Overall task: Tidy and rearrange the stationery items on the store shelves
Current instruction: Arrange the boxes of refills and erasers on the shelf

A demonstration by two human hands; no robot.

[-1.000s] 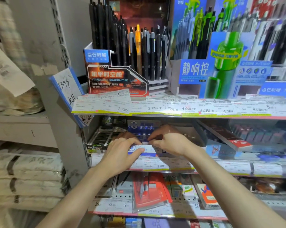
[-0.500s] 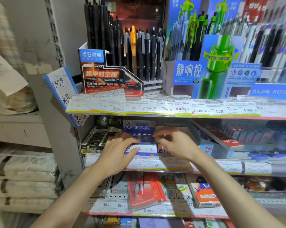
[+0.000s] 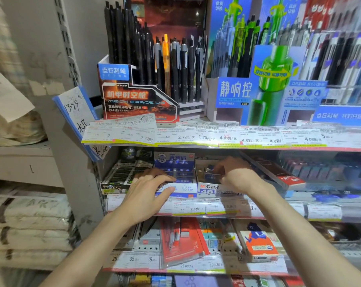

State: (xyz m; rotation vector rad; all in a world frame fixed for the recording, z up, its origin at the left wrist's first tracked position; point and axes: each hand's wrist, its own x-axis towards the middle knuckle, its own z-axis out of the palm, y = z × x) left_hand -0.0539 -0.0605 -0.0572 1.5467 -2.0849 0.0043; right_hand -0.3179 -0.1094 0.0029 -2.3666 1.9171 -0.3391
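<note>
Since the earlier frames the right hand has shifted right, off the blue-and-white eraser box and into the M&G 4B eraser box beside it. Its fingers are curled down inside that box; whether they grip an eraser cannot be told. The left hand lies half open on the blue-and-white box, thumb against its front panel, fingers over its left rim.

Both boxes stand on the middle shelf, touching side by side, open tops up, long axes running front to back. The blue-and-white box holds rows of blue-wrapped erasers. Left of it, a black eraser tray holds dark erasers in rows. On the shelf above, a red pen display holds black pens upright, tips down.
</note>
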